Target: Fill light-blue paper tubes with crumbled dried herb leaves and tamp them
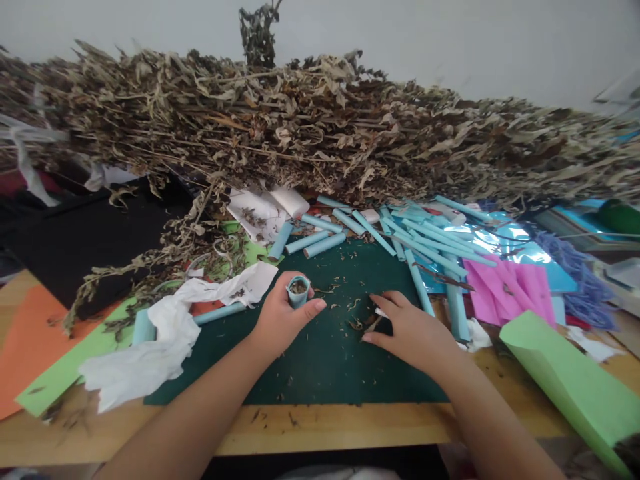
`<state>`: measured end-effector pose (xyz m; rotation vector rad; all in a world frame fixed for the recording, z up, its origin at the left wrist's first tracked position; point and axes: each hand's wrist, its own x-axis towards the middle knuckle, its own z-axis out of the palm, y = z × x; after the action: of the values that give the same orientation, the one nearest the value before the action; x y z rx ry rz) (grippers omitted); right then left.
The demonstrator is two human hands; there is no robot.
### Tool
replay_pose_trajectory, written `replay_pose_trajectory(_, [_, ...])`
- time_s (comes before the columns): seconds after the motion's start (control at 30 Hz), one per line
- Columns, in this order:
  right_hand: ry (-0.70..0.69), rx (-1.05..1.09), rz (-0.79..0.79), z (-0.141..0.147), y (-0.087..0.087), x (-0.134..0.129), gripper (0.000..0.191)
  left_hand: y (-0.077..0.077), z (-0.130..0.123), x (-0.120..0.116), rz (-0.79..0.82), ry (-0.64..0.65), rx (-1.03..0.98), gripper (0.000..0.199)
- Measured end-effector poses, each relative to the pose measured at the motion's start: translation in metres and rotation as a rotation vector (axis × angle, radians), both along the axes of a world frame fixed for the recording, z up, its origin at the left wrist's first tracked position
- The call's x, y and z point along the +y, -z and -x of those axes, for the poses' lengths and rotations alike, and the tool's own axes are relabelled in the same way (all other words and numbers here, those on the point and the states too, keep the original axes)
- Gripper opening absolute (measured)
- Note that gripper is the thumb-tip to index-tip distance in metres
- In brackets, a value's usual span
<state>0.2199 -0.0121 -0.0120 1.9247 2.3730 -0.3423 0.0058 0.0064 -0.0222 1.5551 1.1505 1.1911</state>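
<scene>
My left hand (280, 313) is wrapped round a short light-blue paper tube (299, 291), held upright with crumbled dried leaf visible in its open top. Beside it, over the dark green mat (320, 373), my right hand (400, 327) has its thumb and fingers around a small white piece (381, 312). Bits of dried leaf (356, 325) lie next to the right fingertips, and more crumbs are scattered over the mat.
A long heap of dried stalks (320, 127) spans the back. Light-blue tubes (325, 245) lie before it. White tissue (170, 327) and green paper (75, 353) are at left; pink paper (510, 287) and a folded green sheet (565, 380) at right, on the wooden table (300, 427).
</scene>
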Motion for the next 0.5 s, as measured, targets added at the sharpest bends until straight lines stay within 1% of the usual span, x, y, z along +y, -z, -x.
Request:
replay_pose_trajectory(0.1, [-0.006,0.019,-0.004,-0.0002,0.0015,0.0000,0.052,-0.0011,0.0009,0.0003,-0.006,-0.014,-0.079,0.026])
replay_pose_trajectory(0.17, [-0.008,0.029,-0.012,0.0008,0.0022,-0.0007,0.049,-0.0024,0.0019,-0.0002,-0.046,-0.036,-0.103,0.029])
replay_pose_trajectory(0.3, [0.004,0.046,-0.035,0.0040,0.0044,-0.0028,0.041,-0.0046,0.0035,-0.0007,-0.172,-0.047,-0.102,0.030])
replay_pose_trajectory(0.5, [0.025,0.083,-0.062,0.0068,0.0088,-0.0042,0.033,-0.0030,0.0052,0.0000,-0.240,-0.060,-0.081,0.032])
